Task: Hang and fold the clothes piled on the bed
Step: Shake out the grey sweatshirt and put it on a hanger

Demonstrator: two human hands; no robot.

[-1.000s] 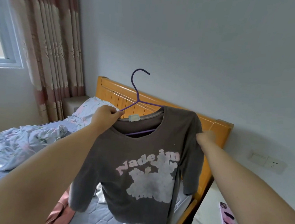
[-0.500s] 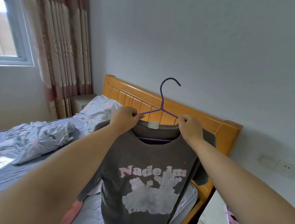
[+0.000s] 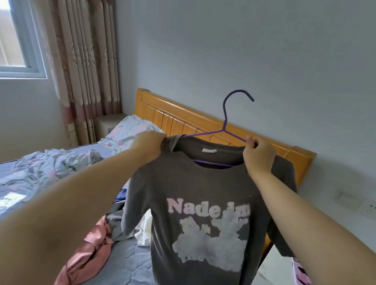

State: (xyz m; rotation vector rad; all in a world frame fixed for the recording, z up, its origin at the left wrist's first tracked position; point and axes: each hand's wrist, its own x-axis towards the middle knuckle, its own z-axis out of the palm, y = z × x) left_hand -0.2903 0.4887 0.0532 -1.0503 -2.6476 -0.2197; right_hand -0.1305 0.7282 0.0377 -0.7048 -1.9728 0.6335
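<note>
A dark grey t-shirt (image 3: 203, 188) with pale pink lettering and a whitish print hangs on a purple wire hanger (image 3: 225, 120), held up in front of me over the bed. My left hand (image 3: 148, 145) grips the shirt's left shoulder beside the collar. My right hand (image 3: 259, 154) pinches the collar and the hanger's right arm. Below the shirt lies a pile of clothes: a pink satin garment (image 3: 88, 253), a white piece (image 3: 145, 231) and grey fabric (image 3: 114, 222).
The bed (image 3: 125, 270) has a blue quilted mattress, a crumpled floral blanket (image 3: 45, 167) and a pillow (image 3: 129, 131). A wooden headboard (image 3: 175, 116) stands against the wall. Curtains (image 3: 82, 44) and a window (image 3: 8, 38) are at left. A pink phone (image 3: 303, 277) lies at right.
My left hand slid outward from the collar to the shirt's left shoulder. The shirt and hanger shifted right in view, and the clothes pile below came into sight.
</note>
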